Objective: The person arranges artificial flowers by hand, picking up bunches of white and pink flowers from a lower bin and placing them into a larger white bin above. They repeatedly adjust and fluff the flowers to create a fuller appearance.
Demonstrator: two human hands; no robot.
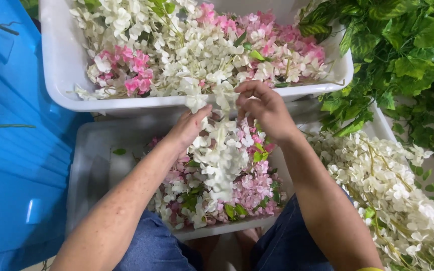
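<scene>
A blue lid point(11, 150), smooth moulded plastic with shallow ribs, is filling the left side. Across the top, a white tub point(66, 75) with thick rounded walls is brimming with soft fabric blossoms point(187, 45), cream and pink, some spilling over its front rim. Below it a shallower white tray point(89, 165), matte and square-cornered, is sitting between the person's knees, its left part bare and the rest crowded with pink and cream flowers point(257, 185) and small green leaves. To the right, a loose heap of cream garlands point(393, 190) is trailing down toward the bottom corner, and above it a mass of glossy, veined green ivy point(403, 50) is hanging close over the tub's right edge.

A white sprig point(222, 145), a drooping string of ruffled petals, is hanging between tub and tray. The right hand point(264, 108) is pinching its top end between fingertips, just at the tub's front rim. The left hand point(189, 125) is pressing against the sprig from the left, thumb raised and fingers curled round the petals in a loose grasp. Both forearms are crossing the tray's near edge, with little open room between the hands and the tub rim.
</scene>
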